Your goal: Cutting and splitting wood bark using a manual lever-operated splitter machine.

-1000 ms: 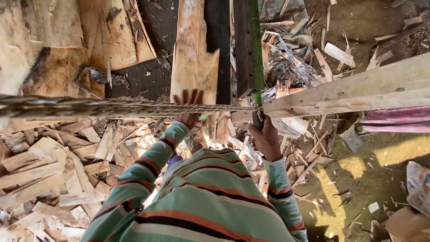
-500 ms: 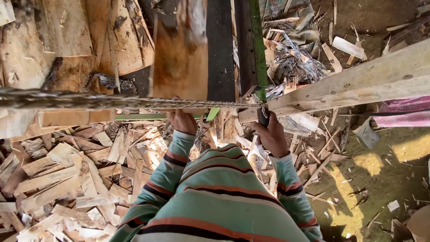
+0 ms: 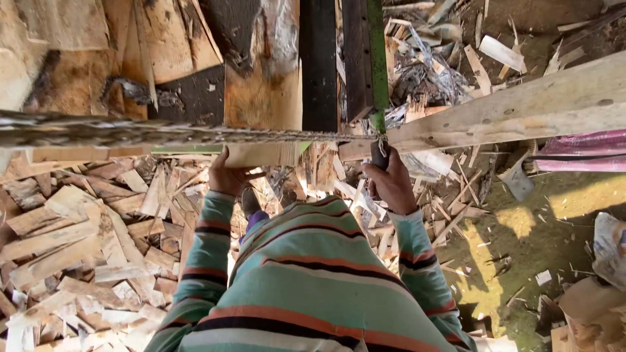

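Plank (image 3: 264, 98) of pale wood stands before you, its lower end against the toothed saw band (image 3: 195, 135) that runs across the view from the left edge toward the middle. Your left hand (image 3: 227, 175) is closed around the plank's bottom edge, fingers wrapped up under it, just below the band. Your right hand (image 3: 391, 186) is clamped on a dark handle (image 3: 379, 156), which hangs under the green upright (image 3: 376, 65) where the band ends. A long pale beam (image 3: 508, 111) slants up to the right from that same spot. Both your arms wear a striped sleeve (image 3: 205, 261) in green, orange and black. Left of you, a deep heap of wood offcuts (image 3: 78, 261) covers the ground. Right of you, the ground (image 3: 554, 241) is greenish dirt, with splinters strewn on it. A dark plank (image 3: 318, 65) stands just beside the pale one.
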